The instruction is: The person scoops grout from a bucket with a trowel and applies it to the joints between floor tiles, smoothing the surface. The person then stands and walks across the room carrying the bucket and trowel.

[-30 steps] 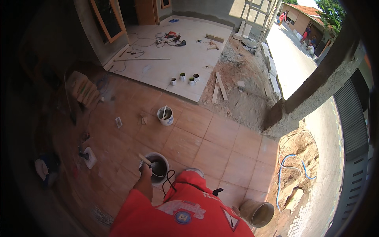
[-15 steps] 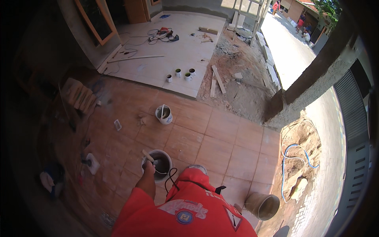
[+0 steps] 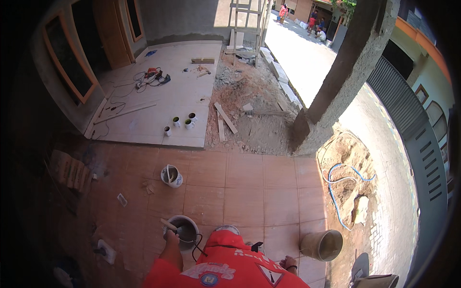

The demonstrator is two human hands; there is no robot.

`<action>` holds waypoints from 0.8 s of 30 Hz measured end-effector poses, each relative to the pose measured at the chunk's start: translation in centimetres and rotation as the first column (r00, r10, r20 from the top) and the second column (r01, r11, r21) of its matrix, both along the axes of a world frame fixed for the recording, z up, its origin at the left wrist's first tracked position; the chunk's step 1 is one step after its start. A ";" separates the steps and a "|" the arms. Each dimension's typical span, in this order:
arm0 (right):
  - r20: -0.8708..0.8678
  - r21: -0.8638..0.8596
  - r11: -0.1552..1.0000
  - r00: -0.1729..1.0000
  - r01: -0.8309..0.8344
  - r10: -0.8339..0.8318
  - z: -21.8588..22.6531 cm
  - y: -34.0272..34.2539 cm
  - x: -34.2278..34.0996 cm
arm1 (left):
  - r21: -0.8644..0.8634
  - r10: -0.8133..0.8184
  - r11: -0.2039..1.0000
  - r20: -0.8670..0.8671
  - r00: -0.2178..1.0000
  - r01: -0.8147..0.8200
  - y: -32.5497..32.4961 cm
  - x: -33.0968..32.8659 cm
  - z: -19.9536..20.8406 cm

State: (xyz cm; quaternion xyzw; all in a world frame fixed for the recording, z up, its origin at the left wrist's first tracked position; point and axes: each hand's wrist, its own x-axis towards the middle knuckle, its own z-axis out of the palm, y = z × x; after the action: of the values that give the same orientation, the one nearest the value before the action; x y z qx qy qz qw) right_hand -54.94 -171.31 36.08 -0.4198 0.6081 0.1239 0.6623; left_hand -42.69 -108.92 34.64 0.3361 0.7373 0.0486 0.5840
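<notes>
A bucket with a pale rim and grey content stands before me, left of centre. My left hand is closed at its left rim. Across that rim leans a tool with a wooden handle; its working end is in the bucket and hard to make out. My right hand hangs by the side of my red shirt, fingers loosely bent and apart, with no object visible in it. The nearest thing to it is a tan bucket, tipped so its mouth faces right.
Farther ahead, a white bucket with a tool in it stands on the reddish tiles. Several mugs and tangled corded tools occupy the raised pale floor. Rubble, a rough pillar and a blue hose lie rightward.
The view has turned rightward and tilted up, so the floor things sit lower and farther left. My right hand shows more. My left hand stays at the bucket rim.
</notes>
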 end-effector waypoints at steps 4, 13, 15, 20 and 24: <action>0.038 0.076 0.995 0.997 0.058 -0.061 -3.6 -0.9 -1.9 | -0.014 -0.089 0.996 0.047 0.995 0.090 0.7 2.3 -1.4; -0.043 -0.083 0.993 0.995 0.084 -0.088 -3.5 3.1 -4.1 | -0.063 -0.293 0.953 0.060 0.954 0.296 2.0 9.6 -4.7; -0.054 -0.088 0.993 0.995 0.075 -0.080 -2.2 4.9 -4.1 | -0.021 -0.323 0.946 0.062 0.945 0.324 1.8 11.3 -4.6; -0.378 -0.381 0.924 0.910 0.017 -0.172 6.0 10.2 -2.6 | -0.096 -0.398 0.909 0.078 0.914 0.404 2.7 14.9 -3.7; -0.635 -0.543 0.689 0.771 -0.481 0.038 0.3 11.0 -11.6 | -0.068 -0.535 0.838 0.091 0.840 0.541 -1.1 19.5 -3.4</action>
State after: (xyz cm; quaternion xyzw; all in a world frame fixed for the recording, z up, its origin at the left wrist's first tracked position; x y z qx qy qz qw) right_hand -66.49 -160.27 36.40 -0.6594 0.7106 0.1119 0.2184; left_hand -23.15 -110.03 31.23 0.5006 0.5943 -0.1396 0.6138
